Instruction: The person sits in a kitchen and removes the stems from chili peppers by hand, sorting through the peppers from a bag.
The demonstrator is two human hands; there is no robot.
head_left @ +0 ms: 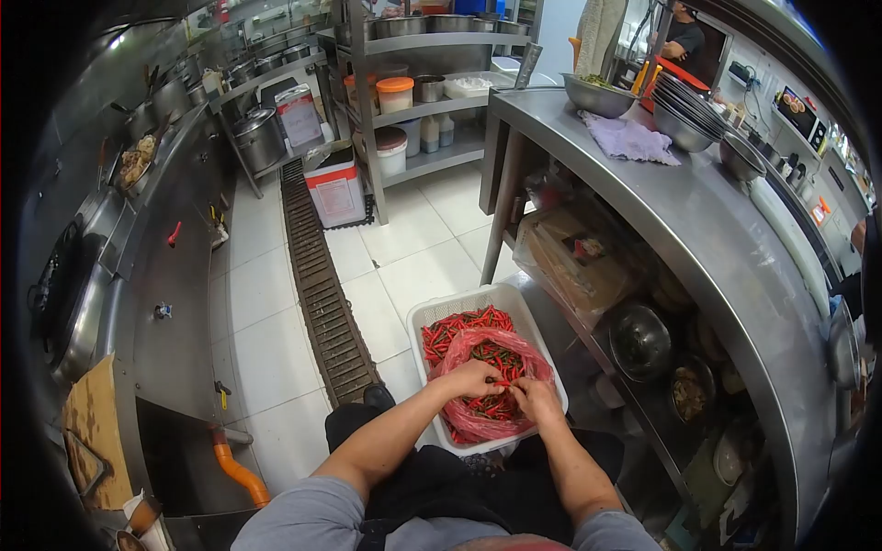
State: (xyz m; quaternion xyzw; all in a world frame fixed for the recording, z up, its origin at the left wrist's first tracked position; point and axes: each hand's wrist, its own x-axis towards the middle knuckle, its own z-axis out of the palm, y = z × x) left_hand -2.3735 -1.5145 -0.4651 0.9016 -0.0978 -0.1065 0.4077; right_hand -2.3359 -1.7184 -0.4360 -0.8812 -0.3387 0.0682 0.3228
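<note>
A white plastic basket (418, 321) sits low in front of me between my legs, filled with red chili peppers (469, 320). Inside it lies an opened pink plastic bag (542, 369) that holds more chilies, some with dark green stems. Over the bag, my left hand (471, 378) is closed in a pinch at the stem end of a red chili pepper (503, 383). My right hand (537, 400) pinches the same chili from the other side, its fingertips close to the left ones. Part of each hand's grip is hidden by the fingers.
A steel counter (726, 211) curves along the right, with bowls and a bagged box (574, 262) on its lower shelf. A floor drain grate (322, 285) runs along the left. Ahead stand a red-and-white tin (335, 193) and a steel rack (432, 41). Another person (684, 39) is at the back right.
</note>
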